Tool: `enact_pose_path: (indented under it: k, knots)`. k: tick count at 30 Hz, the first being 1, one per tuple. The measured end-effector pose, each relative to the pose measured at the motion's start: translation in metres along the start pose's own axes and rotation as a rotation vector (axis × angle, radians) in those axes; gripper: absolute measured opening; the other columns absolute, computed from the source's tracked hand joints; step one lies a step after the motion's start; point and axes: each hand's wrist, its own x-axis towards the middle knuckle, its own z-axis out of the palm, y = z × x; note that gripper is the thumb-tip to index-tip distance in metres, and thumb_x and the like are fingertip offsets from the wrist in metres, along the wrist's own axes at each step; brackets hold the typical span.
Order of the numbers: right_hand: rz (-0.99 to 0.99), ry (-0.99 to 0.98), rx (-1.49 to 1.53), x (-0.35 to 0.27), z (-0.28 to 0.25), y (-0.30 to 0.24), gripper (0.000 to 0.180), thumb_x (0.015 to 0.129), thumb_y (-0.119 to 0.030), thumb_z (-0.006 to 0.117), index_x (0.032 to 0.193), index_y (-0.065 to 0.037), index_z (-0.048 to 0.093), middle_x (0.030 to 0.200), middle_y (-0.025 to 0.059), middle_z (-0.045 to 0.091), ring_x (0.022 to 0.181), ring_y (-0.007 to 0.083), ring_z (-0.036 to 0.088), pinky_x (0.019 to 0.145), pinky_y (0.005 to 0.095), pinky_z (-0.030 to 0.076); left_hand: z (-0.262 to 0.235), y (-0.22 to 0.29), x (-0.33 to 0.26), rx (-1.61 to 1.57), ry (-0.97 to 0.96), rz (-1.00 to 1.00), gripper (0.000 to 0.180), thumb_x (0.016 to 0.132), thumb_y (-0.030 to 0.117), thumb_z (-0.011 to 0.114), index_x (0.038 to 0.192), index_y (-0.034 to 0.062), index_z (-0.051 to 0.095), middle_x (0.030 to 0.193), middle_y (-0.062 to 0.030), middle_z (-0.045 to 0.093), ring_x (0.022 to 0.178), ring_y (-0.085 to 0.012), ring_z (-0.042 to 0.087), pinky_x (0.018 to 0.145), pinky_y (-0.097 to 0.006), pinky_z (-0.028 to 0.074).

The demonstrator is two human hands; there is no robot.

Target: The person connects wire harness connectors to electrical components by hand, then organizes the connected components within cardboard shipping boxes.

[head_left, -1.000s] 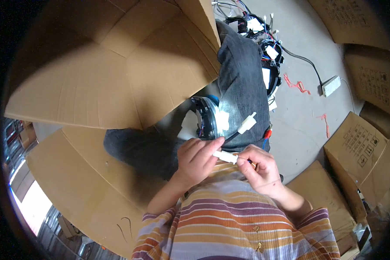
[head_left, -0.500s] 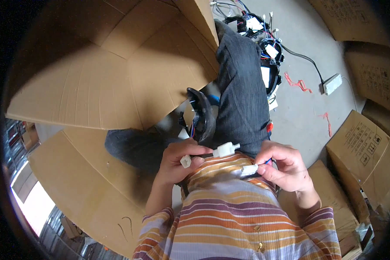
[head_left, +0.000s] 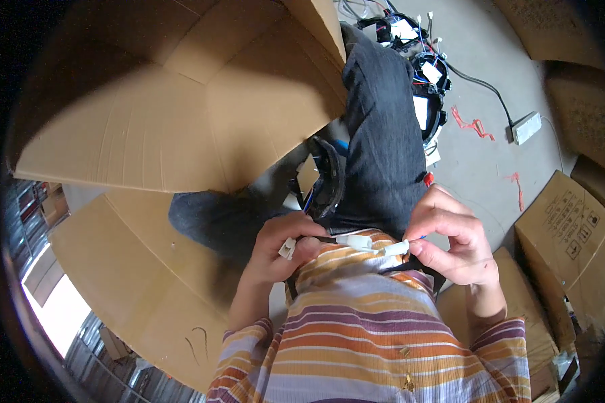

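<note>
My left hand (head_left: 277,247) pinches a short dark cable between thumb and fingers. At one end of it a white plug connector (head_left: 354,242) sticks out to the right. A smaller white connector (head_left: 287,248) pokes out by the thumb. Closed at the fingertips, my right hand (head_left: 456,243) grips another white connector (head_left: 396,249) with a bit of blue wire behind it. The two facing connectors are end to end over my lap; whether they touch, I cannot tell. Beyond my left hand, a curved black plastic housing (head_left: 328,178) with wires leans by my leg.
A large open cardboard box (head_left: 141,134) fills the upper left. Several black housings with wires (head_left: 429,72) lie on the grey floor beyond my leg. A white power strip (head_left: 526,128) with a dark cord and red plastic string (head_left: 474,124) lie right of them. Cartons (head_left: 571,228) line the right side.
My right hand has risen slightly, and its connector has turned and come up to the left-hand plug. The left-hand plug has tilted toward it. The whole view has shifted a little.
</note>
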Motion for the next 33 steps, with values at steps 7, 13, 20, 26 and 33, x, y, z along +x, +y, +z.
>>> enact_pose_path:
  k: [7,13,20,26,33]
  knots:
    - [-0.019,-0.015,-0.021,-0.001,0.004,0.002,0.007,0.065,-0.004,0.058,0.072,-0.005,0.056,0.069,0.0046,0.045,0.063,0.0184,0.043,0.056,0.0276,0.034,0.0,0.001,0.0,0.026,-0.009,-0.104,0.011,0.068,0.011,0.054,0.074,0.001,0.055,0.06,-0.0074,0.051,0.054,-0.0191,0.047,0.05,-0.027,0.035]
    - [-0.021,-0.01,-0.072,0.0,0.008,-0.001,0.007,0.064,-0.003,0.057,0.068,-0.004,0.052,0.068,0.0065,0.045,0.063,0.0214,0.043,0.055,0.0291,0.035,0.002,0.009,0.008,0.059,-0.108,-0.073,0.013,0.069,0.013,0.053,0.071,0.0004,0.055,0.061,-0.007,0.051,0.057,-0.0204,0.047,0.051,-0.028,0.035]
    - [-0.036,0.018,-0.271,0.001,0.009,0.003,0.006,0.064,-0.003,0.054,0.064,-0.002,0.048,0.065,0.0087,0.042,0.061,0.0239,0.041,0.054,0.0312,0.035,-0.002,0.007,0.013,0.034,-0.192,-0.061,0.011,0.069,0.01,0.052,0.073,-0.0005,0.055,0.062,-0.0096,0.051,0.055,-0.0216,0.047,0.05,-0.028,0.035]
    - [-0.029,0.034,-0.228,0.005,0.009,0.009,0.006,0.064,-0.003,0.053,0.065,-0.002,0.047,0.065,0.0089,0.042,0.063,0.0242,0.042,0.056,0.0306,0.036,-0.002,0.008,0.019,-0.016,-0.143,-0.163,0.01,0.072,0.007,0.049,0.074,-0.0015,0.054,0.066,-0.0086,0.053,0.059,-0.0183,0.051,0.053,-0.026,0.039]
    - [-0.027,0.099,-0.073,-0.006,-0.003,0.01,0.003,0.067,-0.002,0.052,0.068,-0.001,0.049,0.067,0.0072,0.046,0.064,0.0204,0.045,0.057,0.0273,0.035,-0.005,0.045,-0.008,0.009,0.335,-0.235,0.018,0.072,0.016,0.052,0.075,-0.0013,0.056,0.073,-0.0082,0.055,0.061,-0.0154,0.051,0.051,-0.024,0.039]
